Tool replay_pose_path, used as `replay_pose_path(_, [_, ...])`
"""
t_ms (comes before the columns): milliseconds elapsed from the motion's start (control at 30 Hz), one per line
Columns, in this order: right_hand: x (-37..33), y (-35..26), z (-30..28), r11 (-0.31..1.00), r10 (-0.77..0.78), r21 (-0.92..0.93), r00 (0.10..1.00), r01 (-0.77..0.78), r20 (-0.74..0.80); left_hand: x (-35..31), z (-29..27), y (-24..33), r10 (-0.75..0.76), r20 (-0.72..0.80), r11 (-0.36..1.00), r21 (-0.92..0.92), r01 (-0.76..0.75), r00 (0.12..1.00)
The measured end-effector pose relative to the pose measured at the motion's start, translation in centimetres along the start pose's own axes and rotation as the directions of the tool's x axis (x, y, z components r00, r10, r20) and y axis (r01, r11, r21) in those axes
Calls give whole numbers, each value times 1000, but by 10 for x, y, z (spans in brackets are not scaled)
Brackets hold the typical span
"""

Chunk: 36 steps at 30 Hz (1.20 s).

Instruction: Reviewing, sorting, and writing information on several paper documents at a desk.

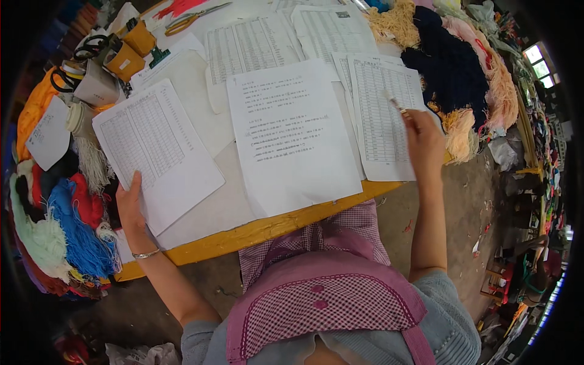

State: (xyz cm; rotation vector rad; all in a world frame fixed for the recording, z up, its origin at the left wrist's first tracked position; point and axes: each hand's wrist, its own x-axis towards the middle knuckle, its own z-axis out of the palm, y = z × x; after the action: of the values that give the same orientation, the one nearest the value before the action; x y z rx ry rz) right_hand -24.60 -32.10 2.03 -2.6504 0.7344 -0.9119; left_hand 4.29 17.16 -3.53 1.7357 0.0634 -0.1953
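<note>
My left hand [131,204] grips the lower left edge of a stack of printed table sheets [152,137], thumb on top and the other fingers mostly hidden. The stack lies tilted on the left of the table. In my right hand [424,137] is a slim pen [398,106], pinched between the fingers. Its tip end points up and left over another printed table sheet [380,115] on the right. Between the hands lies a white page of typed lines [292,140], some of them struck through or marked by hand.
Yarn hanks crowd both sides: blue [82,228] at left, dark navy [447,61] at right. Holders with scissors [91,47] stand at the back left, and orange-handled scissors [182,23] lie beyond them. More printed sheets [246,45] cover the back. The yellow table edge [231,234] runs before me.
</note>
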Motion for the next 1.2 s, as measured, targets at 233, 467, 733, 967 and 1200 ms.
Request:
replay_pose_path(233, [-14,-91,49,980,-164,171,904,103,395,1,3,3,-10,21,1000,-21,11,1000])
replay_pose_path(467, [-5,-121,87,974,-227,115,839,196,494,0,4,6,-14,6,1000,-14,14,1000])
replay_pose_path(733, [4,-126,101,972,-224,59,831,226,509,-2,7,10,-25,-4,1000,-10,25,1000])
replay_pose_path(967, [5,-124,105,969,-227,36,825,244,518,1,5,8,-49,24,997,-57,50,999])
replay_pose_path(1200, [6,-123,104,970,-230,50,827,238,513,1,4,6,-39,27,998,-42,40,999])
